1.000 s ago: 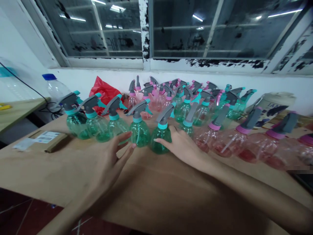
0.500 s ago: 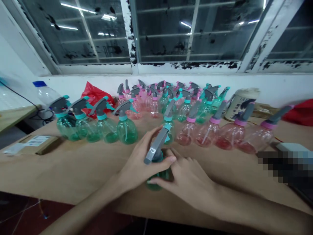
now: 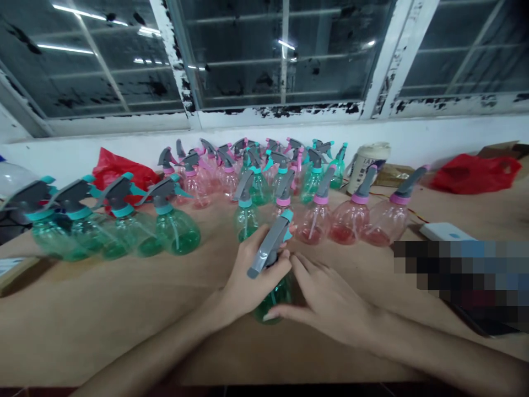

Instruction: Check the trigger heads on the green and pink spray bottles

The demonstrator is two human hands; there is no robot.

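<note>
A green spray bottle (image 3: pixel 273 298) with a grey and turquoise trigger head stands upright near the table's front, between my hands. My left hand (image 3: pixel 242 278) is closed around its collar, just below the head. Lower down, my right hand (image 3: pixel 330 292) holds the clear green body, thumb in front and fingers on the far side. Just beyond is another green spray bottle (image 3: pixel 247 218), partly behind my left hand. Several pink spray bottles (image 3: pixel 347 223) line up to its right. Green ones (image 3: pixel 177 234) stand in a row at the left, liquid low inside.
More pink and green spray bottles (image 3: pixel 229 182) crowd together by the wall. Red plastic bags (image 3: pixel 475 173) lie at right and left. A pale printed container (image 3: pixel 367 165) stands behind the pink row. At the right are a white box (image 3: pixel 448 231) and a blurred-out patch.
My view has turned to the right, so the bottles sit further left in it. Both hands stay on the green spray bottle, with my left fingers shifted slightly about its collar.
</note>
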